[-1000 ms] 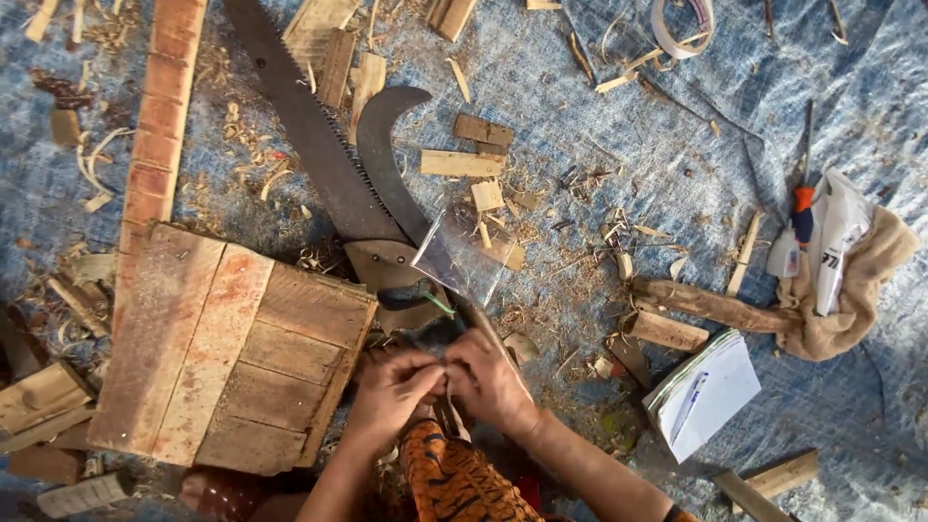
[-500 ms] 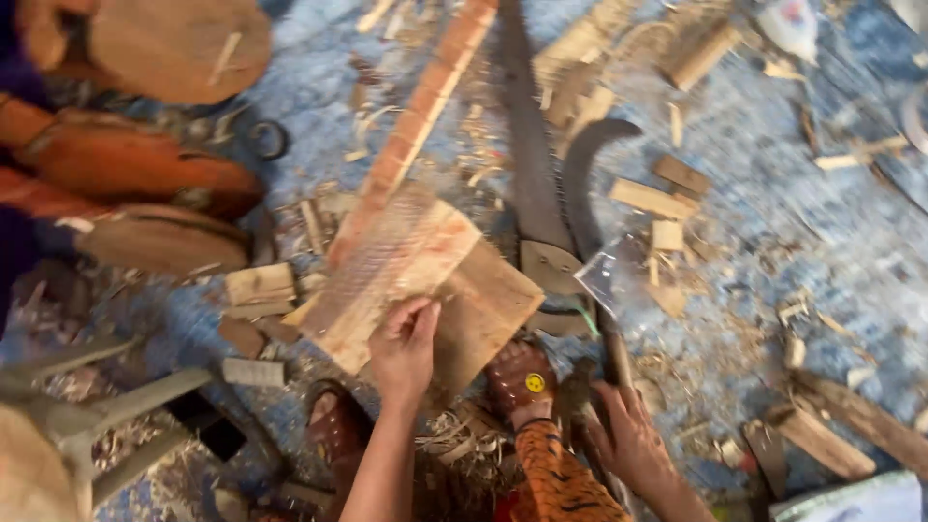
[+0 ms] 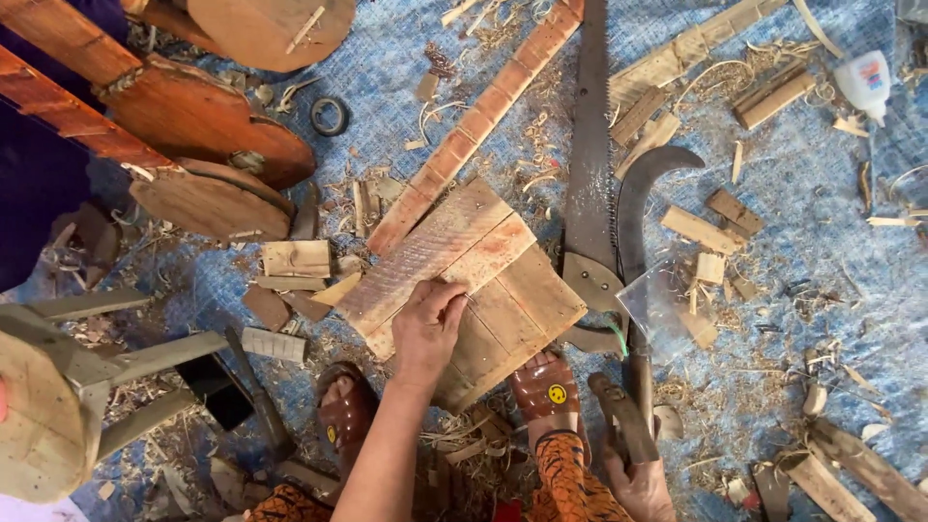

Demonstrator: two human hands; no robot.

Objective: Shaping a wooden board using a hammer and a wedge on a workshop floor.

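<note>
Here, the wooden panel (image 3: 464, 290) on the blue tarp (image 3: 793, 319) is pressed by the left hand (image 3: 425, 324), fingers curled, grasping nothing; a dark wooden handle (image 3: 622, 416) is clenched in the right hand (image 3: 638, 483).

Over by the far right edge of the blue tarp (image 3: 416, 87) lies a small white squeeze bottle (image 3: 863, 83), tipped on its side, wearing a label (image 3: 873, 72) in red and blue. Nearer the middle, a clear plastic packet (image 3: 667, 300) rests beside the saw handle, wood scraps showing through it.
</note>
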